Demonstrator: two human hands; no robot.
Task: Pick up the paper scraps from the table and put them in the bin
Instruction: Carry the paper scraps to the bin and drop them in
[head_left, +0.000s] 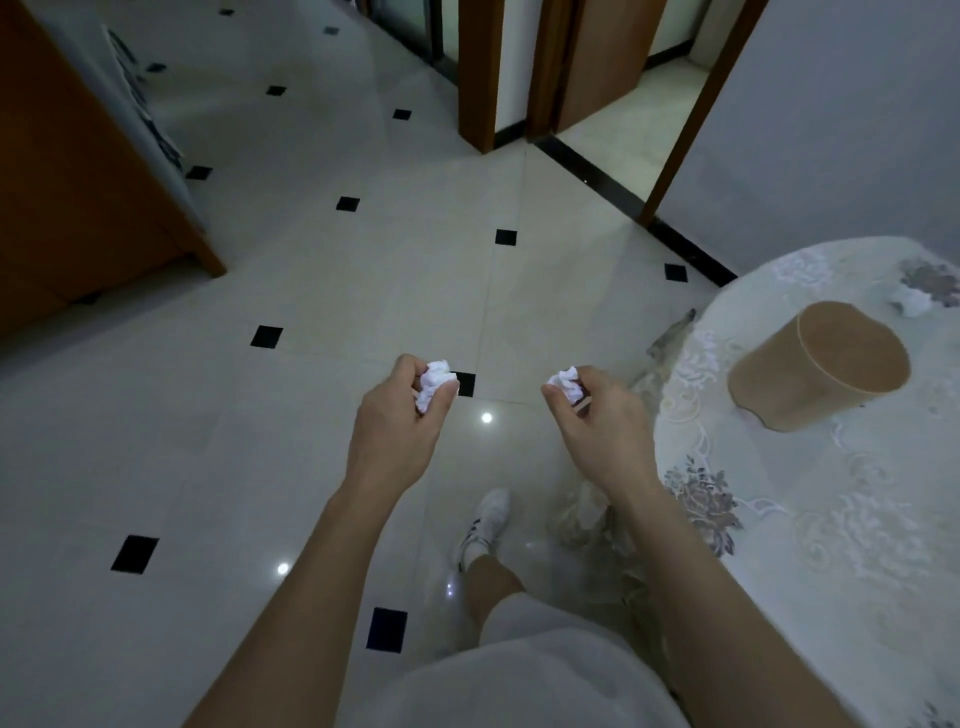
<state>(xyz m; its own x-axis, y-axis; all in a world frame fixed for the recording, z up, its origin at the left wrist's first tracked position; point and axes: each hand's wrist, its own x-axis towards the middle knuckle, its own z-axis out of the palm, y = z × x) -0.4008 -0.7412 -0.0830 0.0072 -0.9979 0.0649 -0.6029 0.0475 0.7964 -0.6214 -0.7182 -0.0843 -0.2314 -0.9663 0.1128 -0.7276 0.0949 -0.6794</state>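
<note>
My left hand (395, 421) is held out over the floor, its fingers closed on a crumpled white paper scrap (432, 383). My right hand (602, 421) is level with it, left of the table edge, and grips a second white scrap (567, 385). A tan round bin (810, 369) stands on the table (831, 519) to the right, tilted toward me with its mouth facing up and right. Another crumpled scrap (911, 300) lies on the tablecloth behind the bin, near the right frame edge.
The table has a white floral lace cloth hanging over its rim. Pale floor tiles with small black squares (267, 336) spread to the left. A wooden cabinet (78, 197) stands far left, wooden door frames (480, 78) at the back. My leg and white shoe (485, 525) are below.
</note>
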